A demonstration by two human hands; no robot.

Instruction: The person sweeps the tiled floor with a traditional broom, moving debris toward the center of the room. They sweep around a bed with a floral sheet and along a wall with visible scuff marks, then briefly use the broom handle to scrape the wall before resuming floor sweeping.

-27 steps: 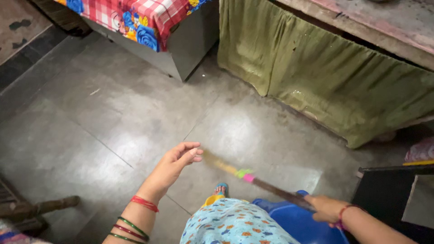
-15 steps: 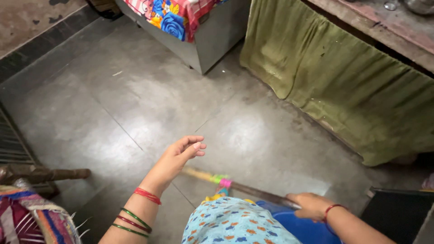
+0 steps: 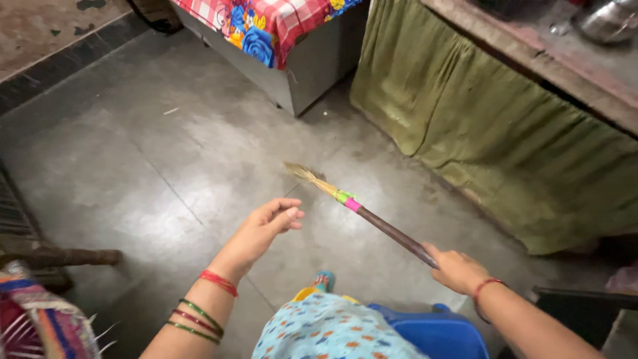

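Grey tiled floor (image 3: 166,166), dull sheen, a pale scrap lying near the far wall. Above it, held off the tiles, a slim broom (image 3: 362,214): dark stick, pink and green binding at the neck, a thin tuft of straw bristles pointing toward the middle of the floor. Gripped at the stick's near end by the right hand (image 3: 458,271), fingers wrapped closed round it. Left hand (image 3: 269,226) empty, raised beside the broom's neck but apart from it, fingers loosely curled, thumb and forefinger close together. Below, a blue patterned garment (image 3: 332,329), a foot in a sandal (image 3: 323,279), and a blue plastic tub (image 3: 438,332) just under the right forearm.

Further out: a green curtain (image 3: 505,139) hanging under a worn stone surface (image 3: 531,60), a steel vessel (image 3: 608,20) on top; a grey metal box (image 3: 306,66) draped with a red checked floral cloth (image 3: 279,23); a wooden furniture leg (image 3: 66,256) and striped fabric (image 3: 40,319) at the left edge.

Likely risks: bristles snagging the curtain hem on a wide swing; stick end knocking the tub; a one-handed grip so far back leaving the tip wobbly and skimming over dust; sandalled foot close to the sweep path.
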